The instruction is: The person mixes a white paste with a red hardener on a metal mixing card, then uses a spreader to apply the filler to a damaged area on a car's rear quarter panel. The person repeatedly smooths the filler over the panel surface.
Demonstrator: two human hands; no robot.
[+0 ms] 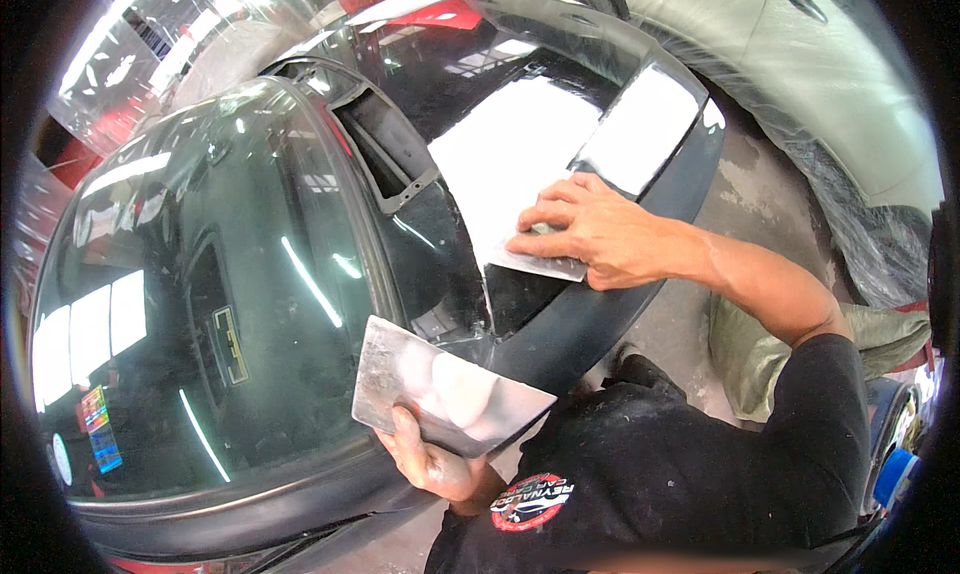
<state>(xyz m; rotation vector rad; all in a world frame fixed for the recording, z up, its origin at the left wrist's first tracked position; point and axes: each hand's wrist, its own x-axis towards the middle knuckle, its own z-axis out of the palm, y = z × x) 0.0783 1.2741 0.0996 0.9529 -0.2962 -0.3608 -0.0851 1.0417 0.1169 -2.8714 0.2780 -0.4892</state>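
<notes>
Right hand (610, 236), 3 o'clock: fingers bent, slightly parted, gripping a thin flat spreader (540, 264) against the glossy black car panel (525, 299) at 1 o'clock. Left hand (432, 466), 7 o'clock: grasping a flat mixing plate (388, 366), one digit over its edge, others hidden; pale putty (464, 386) on it. Plate hides bodywork behind. Car window glass (255, 274), 9 o'clock; plastic-draped pale car (770, 94), 2 o'clock.

Glossy car panel (530, 124), smooth shiny window (255, 264), smeared metallic plate (395, 367).
</notes>
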